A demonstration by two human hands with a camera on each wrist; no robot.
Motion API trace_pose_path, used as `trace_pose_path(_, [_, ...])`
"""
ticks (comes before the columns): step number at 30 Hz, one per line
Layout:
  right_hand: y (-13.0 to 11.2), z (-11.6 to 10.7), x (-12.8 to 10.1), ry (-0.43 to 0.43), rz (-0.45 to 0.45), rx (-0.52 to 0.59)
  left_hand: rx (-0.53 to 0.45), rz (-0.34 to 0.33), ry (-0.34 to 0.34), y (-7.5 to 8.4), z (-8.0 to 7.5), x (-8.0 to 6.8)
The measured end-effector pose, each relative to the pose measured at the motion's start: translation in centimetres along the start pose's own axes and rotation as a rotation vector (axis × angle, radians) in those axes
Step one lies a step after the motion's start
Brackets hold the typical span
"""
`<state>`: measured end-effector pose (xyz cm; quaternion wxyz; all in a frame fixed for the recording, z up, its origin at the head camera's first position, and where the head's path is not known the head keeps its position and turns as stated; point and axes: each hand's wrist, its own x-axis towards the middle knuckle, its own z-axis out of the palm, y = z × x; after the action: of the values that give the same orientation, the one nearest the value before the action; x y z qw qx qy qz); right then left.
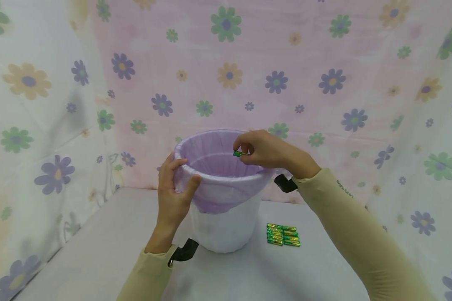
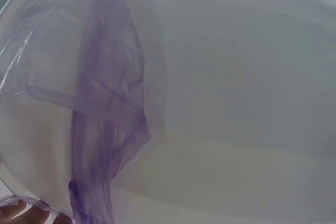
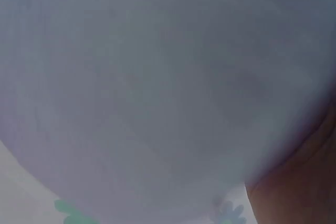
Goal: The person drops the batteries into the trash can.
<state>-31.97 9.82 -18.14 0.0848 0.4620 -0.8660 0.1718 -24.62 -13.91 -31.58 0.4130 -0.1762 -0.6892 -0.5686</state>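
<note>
Your right hand (image 1: pixel 264 148) arches over the right side of the bin (image 1: pixel 226 232), wrist bent so the fingers reach left and the thumb sits low; the forearm slopes in from the near right. That grip pinches a battery (image 1: pixel 237 154) between thumb and fingertips, above the bin's mouth, inside the rim as you see it. Its visible end points left, toward the counter's left edge, and its long axis runs roughly level, side to side; your fingers cover the rest.

Your left hand (image 1: pixel 173 202) stands upright at the bin's left side, holding the rim through the purple bag (image 1: pixel 218 190): thumb against the near outer face, fingers at the left, one fingertip over the lip. In the left wrist view, the bag's loose edge hangs against the white wall.

The bin stands upright on the counter (image 1: pixel 135 225), forward of its back edge. To the bin's right, more batteries (image 1: pixel 283 234) lie flat in two side-by-side columns, long axes nearly parallel to the counter's back edge.
</note>
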Motion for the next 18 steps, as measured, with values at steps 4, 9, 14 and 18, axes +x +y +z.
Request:
trace_pose_path(4, [0.2, 1.0, 1.3, -0.036, 0.035, -0.019, -0.006, 0.016, 0.001, -0.3, 0.0, 0.0])
trace_pose_path(9, [0.3, 1.9, 2.3, -0.057, 0.032, -0.047, 0.000, 0.014, -0.004, -0.3, -0.1, -0.1])
trace_pose_path(14, [0.4, 2.4, 2.5, -0.048, 0.038, -0.046, 0.015, 0.007, -0.009, -0.3, -0.1, 0.0])
trace_pose_path(18, [0.7, 2.7, 2.4, -0.063, 0.051, -0.044, 0.019, -0.004, -0.021, 0.6, -0.1, 0.0])
